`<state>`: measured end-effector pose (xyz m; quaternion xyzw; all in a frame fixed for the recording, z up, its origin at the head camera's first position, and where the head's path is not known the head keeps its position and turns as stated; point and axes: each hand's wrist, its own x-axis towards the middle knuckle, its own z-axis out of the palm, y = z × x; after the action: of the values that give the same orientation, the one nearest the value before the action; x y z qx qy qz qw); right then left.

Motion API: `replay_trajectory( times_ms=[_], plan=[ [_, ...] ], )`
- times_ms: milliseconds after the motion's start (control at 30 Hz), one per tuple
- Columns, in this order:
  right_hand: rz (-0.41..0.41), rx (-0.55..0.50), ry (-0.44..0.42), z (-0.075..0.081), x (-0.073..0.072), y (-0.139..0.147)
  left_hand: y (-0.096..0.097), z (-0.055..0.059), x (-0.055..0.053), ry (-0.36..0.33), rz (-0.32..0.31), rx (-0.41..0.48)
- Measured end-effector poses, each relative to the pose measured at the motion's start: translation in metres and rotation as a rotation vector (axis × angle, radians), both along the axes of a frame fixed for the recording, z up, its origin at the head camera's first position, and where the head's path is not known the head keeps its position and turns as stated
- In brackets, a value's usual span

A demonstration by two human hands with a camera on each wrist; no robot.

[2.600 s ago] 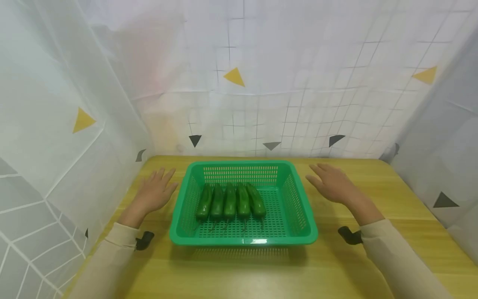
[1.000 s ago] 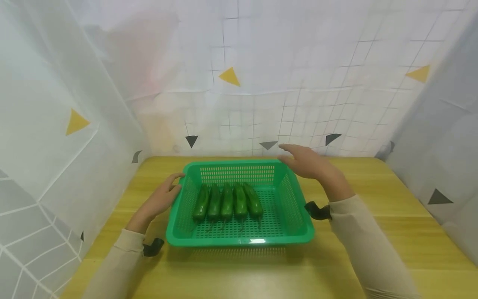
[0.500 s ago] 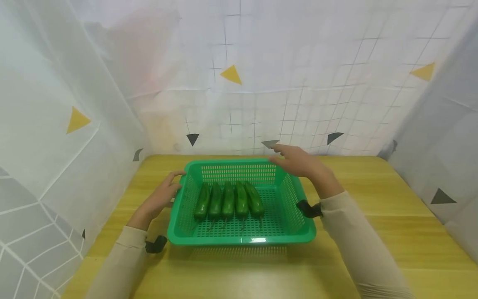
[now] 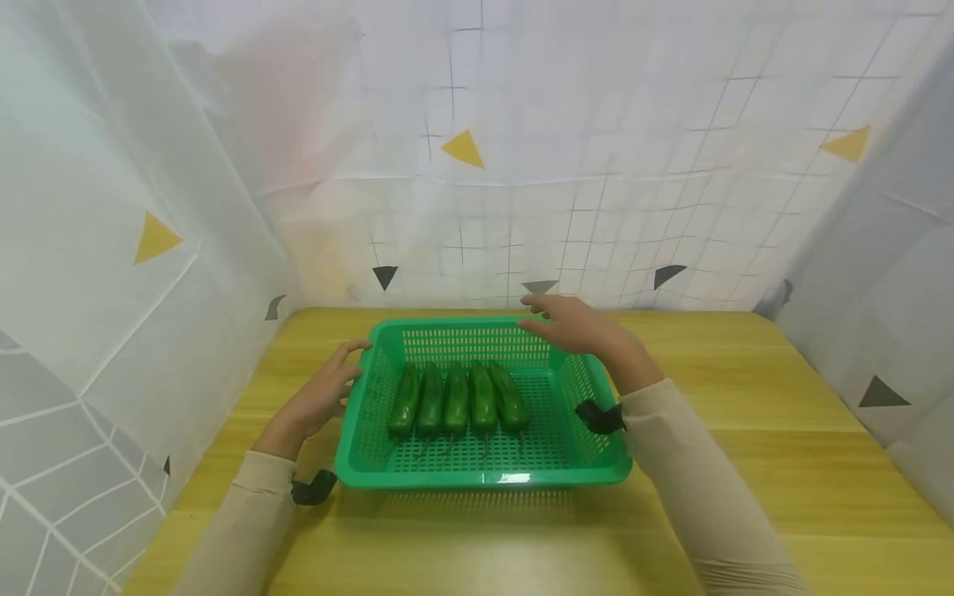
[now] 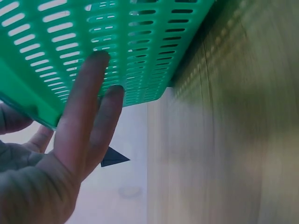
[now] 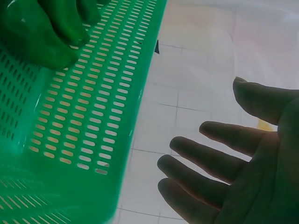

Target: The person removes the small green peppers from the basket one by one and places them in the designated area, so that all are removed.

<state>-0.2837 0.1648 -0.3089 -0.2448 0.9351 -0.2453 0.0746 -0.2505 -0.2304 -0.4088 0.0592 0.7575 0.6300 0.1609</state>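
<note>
Right fingers (image 6: 205,158) have shifted left near the green basket (image 4: 484,478).

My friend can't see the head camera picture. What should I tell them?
Five green peppers lie side by side in a green basket on a wooden table. The left hand touches the basket's left side; the right hand hangs near its far right corner.
</note>
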Motion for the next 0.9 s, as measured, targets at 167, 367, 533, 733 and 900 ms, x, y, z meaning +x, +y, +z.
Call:
replay_trajectory(
  times_ms=[167, 367, 533, 733, 900],
  plan=[
    [-0.009, -0.001, -0.021, -0.003, -0.002, 0.002, 0.005, 0.000, -0.003, -0.013, -0.013, 0.032],
    [-0.012, 0.016, -0.069, -0.007, -0.007, -0.008, 0.002, 0.000, 0.000, -0.013, -0.045, 0.055],
    [0.022, 0.053, -0.101, -0.014, -0.016, -0.025, -0.013, 0.002, 0.008, -0.018, -0.024, 0.044],
    [-0.024, 0.062, -0.138, -0.019, -0.022, -0.025, -0.011, 0.000, 0.004, -0.016, -0.052, 0.070],
    [-0.021, 0.088, -0.224, -0.028, -0.028, -0.024, -0.005, -0.001, 0.001, -0.012, -0.069, 0.077]
  ],
)
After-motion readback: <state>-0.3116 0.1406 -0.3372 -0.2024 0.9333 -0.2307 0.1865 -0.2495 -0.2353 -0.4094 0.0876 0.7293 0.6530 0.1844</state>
